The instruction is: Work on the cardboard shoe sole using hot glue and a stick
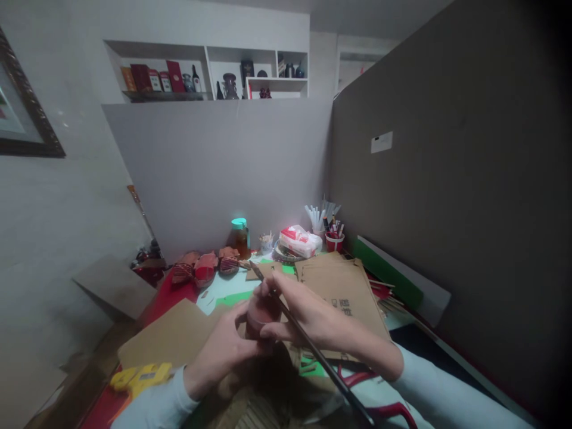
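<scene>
Two hands meet low in the middle of the view around a small reddish-brown cylinder [261, 314]. The left hand [227, 348] comes in from seven o'clock, its fingers curled under and against the cylinder's near side, gripping it. The right hand [308, 319] reaches in from four o'clock and lies over the cylinder's far side and top, fingertips [264, 292] pressed on it; a long thin dark stick [308, 345] runs under this hand, slanting from the eleven o'clock side of the cylinder down toward five o'clock. Whether the right hand pinches the stick or merely lies across it cannot be told. So the cylinder sits between both hands, touched by each.

Nearest the viewer, at five o'clock, red-handled scissors [384, 411] lie beside the right sleeve. At eight o'clock a yellow tool [140, 376] rests on a red surface, just beside a cardboard sheet [172, 336]. Under the hands, scraps of green paper [235, 298] show on the table [218, 286].

Farther out, at one o'clock from the hands, a stack of brown cardboard [344, 286] lies flat. At eleven o'clock a row of red and brown folded pieces [205, 267] sits near a jar with a teal lid [240, 235]. At twelve to one o'clock stand a white packet [300, 239] and a red cup of pens [334, 239]. Grey partition boards [214, 167] close the desk behind, with a wall shelf [205, 71] above them.
</scene>
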### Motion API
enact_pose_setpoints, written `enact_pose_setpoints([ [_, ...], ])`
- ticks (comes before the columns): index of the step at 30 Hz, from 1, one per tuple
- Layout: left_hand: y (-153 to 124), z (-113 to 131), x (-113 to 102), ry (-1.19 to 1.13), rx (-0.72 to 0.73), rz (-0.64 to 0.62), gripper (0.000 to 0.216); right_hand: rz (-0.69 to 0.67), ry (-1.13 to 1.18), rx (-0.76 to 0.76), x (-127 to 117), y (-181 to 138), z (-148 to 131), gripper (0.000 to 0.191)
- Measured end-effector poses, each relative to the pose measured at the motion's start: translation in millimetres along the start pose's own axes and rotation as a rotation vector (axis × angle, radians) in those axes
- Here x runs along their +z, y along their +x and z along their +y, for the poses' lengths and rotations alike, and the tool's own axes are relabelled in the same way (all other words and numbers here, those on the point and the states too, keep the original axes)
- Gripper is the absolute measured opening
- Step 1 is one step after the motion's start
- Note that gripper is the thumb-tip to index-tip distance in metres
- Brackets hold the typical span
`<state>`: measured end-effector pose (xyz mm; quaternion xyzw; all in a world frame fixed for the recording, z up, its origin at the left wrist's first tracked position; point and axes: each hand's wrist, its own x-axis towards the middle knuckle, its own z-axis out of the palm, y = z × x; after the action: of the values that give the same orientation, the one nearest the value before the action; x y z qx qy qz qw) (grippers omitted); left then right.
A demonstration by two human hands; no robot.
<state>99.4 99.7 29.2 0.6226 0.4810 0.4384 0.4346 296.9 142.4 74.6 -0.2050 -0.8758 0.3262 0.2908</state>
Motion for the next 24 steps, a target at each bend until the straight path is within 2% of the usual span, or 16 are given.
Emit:
enact_pose_setpoints([
  [4, 1, -7, -4, 0.005, -0.023, -0.011, 0.053, -0.034, 0.008, -0.049, -4, -4, 4, 0.038],
  [7, 1, -3, -1, -0.023, 0.005, -0.014, 0.059, -0.012, -0.033, -0.021, -4, -4, 0, 0.042],
  [14, 0, 4, 8, -0.113, 0.031, -0.011, 0.055, -0.022, -0.076, 0.060, -1, -1, -10, 0.038],
  [21, 1, -7, 2, -0.143, 0.015, -0.046, 0.056, -0.010, 0.025, 0.015, 3, 2, 10, 0.039],
  [24, 3, -15, -1, -0.107, -0.013, -0.048, 0.050, 0.013, 0.097, -0.023, 0, 6, 15, 0.039],
])
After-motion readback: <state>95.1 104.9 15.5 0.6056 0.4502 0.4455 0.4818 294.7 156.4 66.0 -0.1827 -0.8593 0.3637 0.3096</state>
